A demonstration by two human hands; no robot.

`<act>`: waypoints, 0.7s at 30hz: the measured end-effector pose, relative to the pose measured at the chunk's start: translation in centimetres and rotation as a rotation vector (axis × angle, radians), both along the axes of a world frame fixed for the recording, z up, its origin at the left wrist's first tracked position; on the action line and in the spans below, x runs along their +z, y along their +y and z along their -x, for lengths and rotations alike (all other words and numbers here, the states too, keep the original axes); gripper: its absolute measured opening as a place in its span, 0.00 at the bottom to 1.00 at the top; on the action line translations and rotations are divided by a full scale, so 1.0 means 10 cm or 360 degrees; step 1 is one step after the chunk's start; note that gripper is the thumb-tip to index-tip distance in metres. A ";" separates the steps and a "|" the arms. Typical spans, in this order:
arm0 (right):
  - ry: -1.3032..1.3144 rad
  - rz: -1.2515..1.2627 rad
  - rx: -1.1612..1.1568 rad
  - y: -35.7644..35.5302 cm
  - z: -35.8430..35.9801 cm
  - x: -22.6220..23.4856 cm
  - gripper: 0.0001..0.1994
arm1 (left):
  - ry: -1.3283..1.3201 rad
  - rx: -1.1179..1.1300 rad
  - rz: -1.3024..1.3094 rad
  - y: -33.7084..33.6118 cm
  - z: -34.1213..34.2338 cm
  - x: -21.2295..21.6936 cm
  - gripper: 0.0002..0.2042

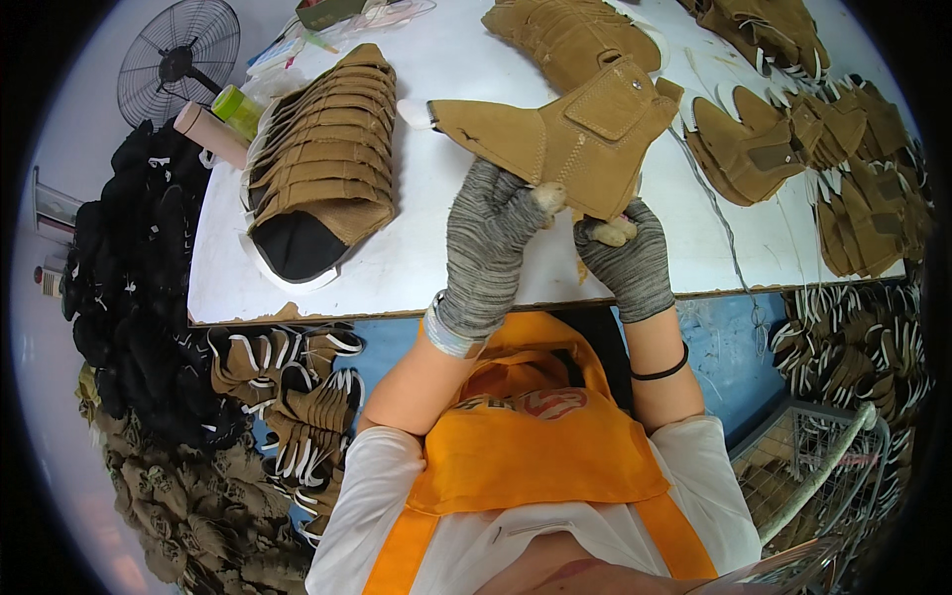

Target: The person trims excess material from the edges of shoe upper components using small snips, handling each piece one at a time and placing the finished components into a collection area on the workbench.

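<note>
Between both hands, above the white table (pixel 426 258), I hold a tan suede shoe upper (pixel 595 139) with a stitched square patch and a white tip at its left end. My left hand (pixel 491 233), in a grey knit glove with a bare thumb tip, grips its lower edge near the middle. My right hand (pixel 630 253), gloved the same way, is closed on the lower right corner. Parts of the fingers are hidden behind the upper. Left of my hands lies a row of nested tan uppers (pixel 332 149), the front one showing a black lining.
More tan uppers (pixel 570 45) lie at the far side, and several piles (pixel 744 149) cover the right. A pink bottle (pixel 210 134), a green cup (pixel 236 111) and a fan (pixel 178 61) stand at left. Black bundles (pixel 139 268) hang beyond the table edge. A wire basket (pixel 813 476) sits low right.
</note>
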State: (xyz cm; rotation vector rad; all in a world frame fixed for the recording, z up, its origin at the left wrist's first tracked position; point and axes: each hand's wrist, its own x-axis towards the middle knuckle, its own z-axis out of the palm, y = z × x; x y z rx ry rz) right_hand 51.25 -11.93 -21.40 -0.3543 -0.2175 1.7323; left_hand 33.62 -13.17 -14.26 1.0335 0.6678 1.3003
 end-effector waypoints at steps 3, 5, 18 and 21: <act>0.0530 0.0174 -0.0044 -0.03 0.05 0.07 0.10 | -0.0084 0.0029 -0.0044 0.01 0.03 -0.03 0.28; 0.0495 0.0129 -0.0071 -0.03 0.05 0.07 0.11 | -0.0089 0.0062 -0.0042 0.00 0.03 -0.04 0.29; -0.1760 -0.0518 0.0120 -0.19 -0.20 0.01 0.37 | -0.1382 -0.0480 0.0645 0.19 0.31 -0.41 0.28; -0.1912 -0.0569 0.0191 -0.23 -0.16 0.08 0.41 | -0.1345 -0.0410 0.0639 0.21 0.35 -0.41 0.28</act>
